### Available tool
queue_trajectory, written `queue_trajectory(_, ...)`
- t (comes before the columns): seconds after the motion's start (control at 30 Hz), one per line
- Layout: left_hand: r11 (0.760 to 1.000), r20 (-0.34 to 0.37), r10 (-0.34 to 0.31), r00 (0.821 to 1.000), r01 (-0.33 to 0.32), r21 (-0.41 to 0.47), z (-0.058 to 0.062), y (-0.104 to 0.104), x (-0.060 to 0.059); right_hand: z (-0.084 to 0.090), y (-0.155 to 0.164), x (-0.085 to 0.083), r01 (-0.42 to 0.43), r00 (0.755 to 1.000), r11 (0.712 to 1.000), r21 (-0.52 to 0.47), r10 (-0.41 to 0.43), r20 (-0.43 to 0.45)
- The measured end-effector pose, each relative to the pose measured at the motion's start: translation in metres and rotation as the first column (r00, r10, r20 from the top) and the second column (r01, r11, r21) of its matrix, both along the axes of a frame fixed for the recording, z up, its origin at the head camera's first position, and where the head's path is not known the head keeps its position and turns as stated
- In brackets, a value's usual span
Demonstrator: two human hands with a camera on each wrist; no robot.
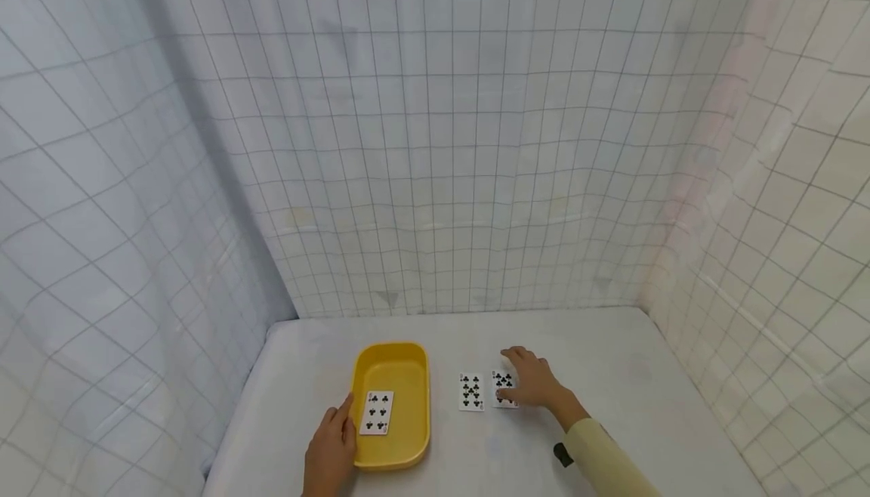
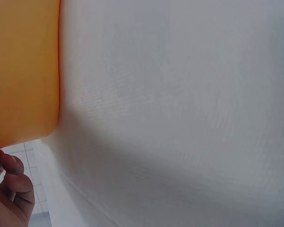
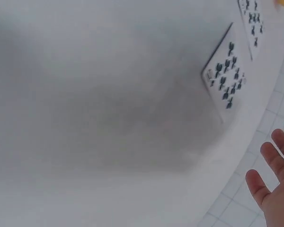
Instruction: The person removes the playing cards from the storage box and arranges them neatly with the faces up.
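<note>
Head view: yellow tray (image 1: 401, 436) holds card (image 1: 377, 412) — L-wrist view hides it.

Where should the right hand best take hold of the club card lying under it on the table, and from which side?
Probably at the near short edge of the card, coming from above. It lies flat and thin on the table, so sliding a fingertip under that edge fits. The right hand hovers open over it; the neighbouring card crowds its left side.
</note>
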State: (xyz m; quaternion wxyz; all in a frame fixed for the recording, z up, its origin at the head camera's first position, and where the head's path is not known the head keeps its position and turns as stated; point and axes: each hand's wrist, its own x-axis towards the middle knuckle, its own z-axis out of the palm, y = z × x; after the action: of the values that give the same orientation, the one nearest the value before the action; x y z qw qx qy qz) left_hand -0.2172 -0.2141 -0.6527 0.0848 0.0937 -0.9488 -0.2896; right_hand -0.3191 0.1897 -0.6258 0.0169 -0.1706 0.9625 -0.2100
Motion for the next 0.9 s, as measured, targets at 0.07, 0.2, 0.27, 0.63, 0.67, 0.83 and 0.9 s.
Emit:
queue_trajectory(0.07, 1.0, -0.01, -0.006, 1.0, 0.006, 0.002, 0.001, -0.001, 0.0, 0.01, -0.008, -0.002, -0.025, 1.0, 1.0, -0.019, 0.024, -0.016)
queue_trajectory(0.2, 1.0, -0.012, -0.011, 1.0, 0.011, 0.01, 0.002, 0.0, -0.001, 0.024, -0.026, -0.003, -0.072, 0.996, 0.997, -0.031, 0.071, -0.045)
queue_trajectory(0.27, 1.0, -0.012, -0.011, 1.0, 0.011, 0.014, 0.001, -0.001, -0.001, 0.03, -0.037, -0.001, -0.09, 0.994, 0.995, -0.033, 0.088, -0.063)
queue_trajectory(0.63, 1.0, -0.011, 0.006, 1.0, -0.006, 0.009, 0.001, -0.005, -0.003, 0.046, -0.102, 0.004, -0.152, 0.985, 0.988, -0.005, 0.151, -0.078)
queue_trajectory(0.67, 1.0, -0.01, 0.009, 1.0, -0.008, 0.011, 0.002, -0.005, -0.003, 0.047, -0.108, 0.004, -0.158, 0.984, 0.987, -0.009, 0.156, -0.083)
queue_trajectory(0.83, 1.0, -0.009, 0.012, 1.0, -0.012, 0.018, -0.001, -0.005, -0.002, 0.047, -0.135, 0.007, -0.19, 0.977, 0.982, -0.018, 0.188, -0.097)
queue_trajectory(0.9, 1.0, -0.009, 0.01, 1.0, -0.01, 0.026, -0.002, -0.004, -0.001, 0.046, -0.145, 0.007, -0.203, 0.975, 0.979, -0.012, 0.201, -0.096)
